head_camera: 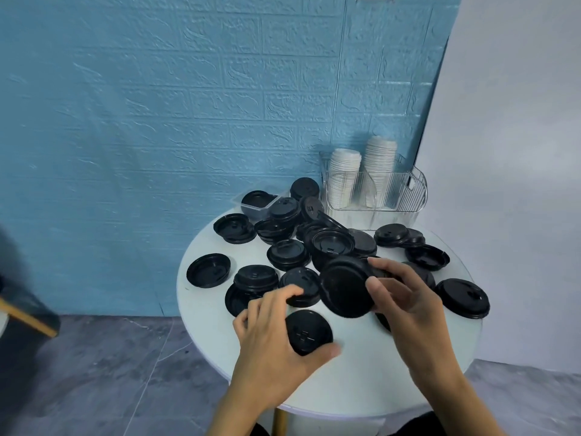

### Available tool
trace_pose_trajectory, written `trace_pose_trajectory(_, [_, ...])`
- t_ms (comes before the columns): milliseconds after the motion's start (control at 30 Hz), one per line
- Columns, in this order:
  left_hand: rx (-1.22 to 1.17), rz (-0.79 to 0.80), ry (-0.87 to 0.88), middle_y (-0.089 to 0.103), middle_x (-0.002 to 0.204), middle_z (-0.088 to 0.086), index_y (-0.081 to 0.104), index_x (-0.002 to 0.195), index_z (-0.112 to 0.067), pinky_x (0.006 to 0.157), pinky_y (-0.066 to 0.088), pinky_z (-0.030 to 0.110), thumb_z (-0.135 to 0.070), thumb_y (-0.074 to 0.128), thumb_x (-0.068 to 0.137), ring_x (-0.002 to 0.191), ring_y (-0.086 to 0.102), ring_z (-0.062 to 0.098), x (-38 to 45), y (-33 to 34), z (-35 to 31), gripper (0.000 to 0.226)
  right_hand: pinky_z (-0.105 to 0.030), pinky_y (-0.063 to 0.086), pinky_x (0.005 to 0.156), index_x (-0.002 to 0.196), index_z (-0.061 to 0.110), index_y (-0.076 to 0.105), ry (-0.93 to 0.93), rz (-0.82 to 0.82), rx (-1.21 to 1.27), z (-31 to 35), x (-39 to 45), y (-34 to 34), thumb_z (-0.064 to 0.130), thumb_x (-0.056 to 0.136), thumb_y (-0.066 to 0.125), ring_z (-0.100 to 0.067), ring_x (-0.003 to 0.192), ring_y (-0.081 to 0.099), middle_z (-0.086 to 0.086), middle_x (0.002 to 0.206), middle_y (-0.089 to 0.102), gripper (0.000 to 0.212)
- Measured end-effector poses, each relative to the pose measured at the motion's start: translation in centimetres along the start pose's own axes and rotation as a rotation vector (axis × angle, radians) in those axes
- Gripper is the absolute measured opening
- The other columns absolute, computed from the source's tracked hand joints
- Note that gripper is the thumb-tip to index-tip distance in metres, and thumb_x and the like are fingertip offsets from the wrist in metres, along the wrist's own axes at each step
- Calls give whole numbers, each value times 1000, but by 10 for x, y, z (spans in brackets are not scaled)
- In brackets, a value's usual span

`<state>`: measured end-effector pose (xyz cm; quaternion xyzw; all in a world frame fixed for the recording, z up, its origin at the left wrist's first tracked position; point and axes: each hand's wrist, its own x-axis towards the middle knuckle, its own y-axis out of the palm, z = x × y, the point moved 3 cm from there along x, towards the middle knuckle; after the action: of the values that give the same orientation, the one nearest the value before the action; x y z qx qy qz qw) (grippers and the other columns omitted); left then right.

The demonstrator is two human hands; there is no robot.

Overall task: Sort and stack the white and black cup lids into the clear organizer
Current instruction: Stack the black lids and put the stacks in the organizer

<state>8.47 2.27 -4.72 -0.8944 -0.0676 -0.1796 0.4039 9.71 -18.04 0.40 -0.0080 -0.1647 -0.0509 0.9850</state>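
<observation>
Soft, even, cool-tinted light is falling across the scene, casting only faint shadows on the round white table [361, 382], while wide-angle distortion is bowing the blue brick-textured wall [157, 105] and slight blur is softening both hands and the frame edges.

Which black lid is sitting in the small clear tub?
The black lid at the table's far-left edge, lying in the small clear tub. The other black lids sit on the tabletop or in hands.
</observation>
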Motion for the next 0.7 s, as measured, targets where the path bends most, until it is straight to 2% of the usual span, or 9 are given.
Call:
trace_pose_trajectory(67, [-54,-35,-8,28,139,-43,21,140,-61,108,6,17,-97,62,56,134,22,-12,0,-3,-2,101,-36,59,77,116,29,68,140,14,148,-5,-1,6,34,85,68,-28,92,74,-11,98,77,31])
trace_pose_trajectory(133, [-107,-70,-14,27,146,-40,20,147,-61,111,5,17,-92,68,56,139,21,-11,-1,-7,-3,108,-31,59,72,120,21,65,269,82,257,-11,-3,16,31,86,66,-28,90,74,-14,102,77,35])
trace_pose_trajectory(200, [-156,-93,-11,35,142,-42,29,144,-65,113,14,25,-80,75,57,139,23,-14,-1,-11,-3,99,-30,59,72,121,16,63,376,157,312,-17,-7,27,28,90,63,-27,88,73,-16,105,76,33])
trace_pose_trajectory(300, [-148,-102,13,46,130,-46,46,125,-72,109,26,28,-74,74,61,129,32,-19,-1,-13,0,70,-30,57,69,116,11,67,465,201,278,-26,-9,33,21,100,58,-26,82,69,-16,105,75,21])
trace_pose_trajectory(400, [-148,-111,-5,48,125,-46,55,114,-71,105,25,20,-75,74,58,125,30,-23,-3,-15,2,60,-30,54,59,103,19,75,418,171,67,-32,-7,32,17,104,54,-24,68,64,-11,97,74,20])
trace_pose_trajectory(500, [-81,-77,9,47,123,-43,55,114,-67,105,11,10,-77,72,60,126,36,-16,-4,-13,1,57,-23,51,58,94,34,76,291,172,-232,-31,-8,30,33,100,56,-12,60,63,3,93,71,21])
trace_pose_trajectory(600, [-29,-64,1,50,118,-40,56,115,-59,105,15,13,-79,69,61,123,40,-13,-5,-12,0,59,-15,50,66,105,38,72,214,241,-386,-34,-13,31,51,91,63,-5,74,67,14,102,66,20])
trace_pose_trajectory(700, [-35,-51,-11,51,115,-37,53,112,-54,101,24,16,-76,69,64,116,46,-11,-4,-10,-1,55,-11,47,78,119,41,64,116,292,-517,-37,-16,33,63,84,64,-1,89,63,25,107,58,42])
